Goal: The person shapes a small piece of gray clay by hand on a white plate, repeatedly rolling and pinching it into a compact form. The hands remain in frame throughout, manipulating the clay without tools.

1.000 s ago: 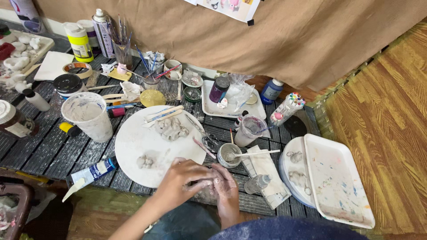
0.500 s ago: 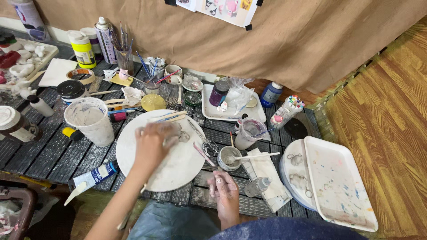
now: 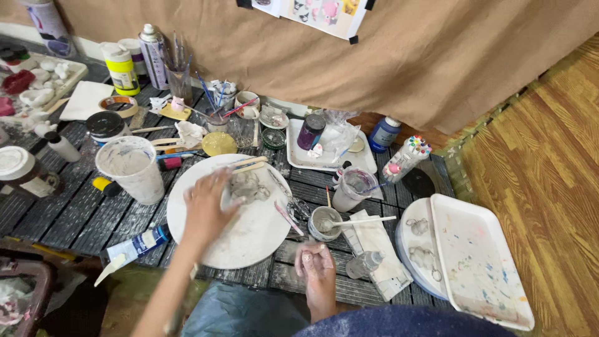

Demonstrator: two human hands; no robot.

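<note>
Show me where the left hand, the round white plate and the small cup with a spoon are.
left hand (image 3: pixel 206 209), head view, back of the hand.
plate (image 3: pixel 256 234), head view, bare part.
cup (image 3: pixel 324 221), head view, rim.

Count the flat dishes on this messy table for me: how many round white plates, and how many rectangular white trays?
Round white plates: 2, one under the left hand at, one at
Rectangular white trays: 2, at and
Total: 4
</note>
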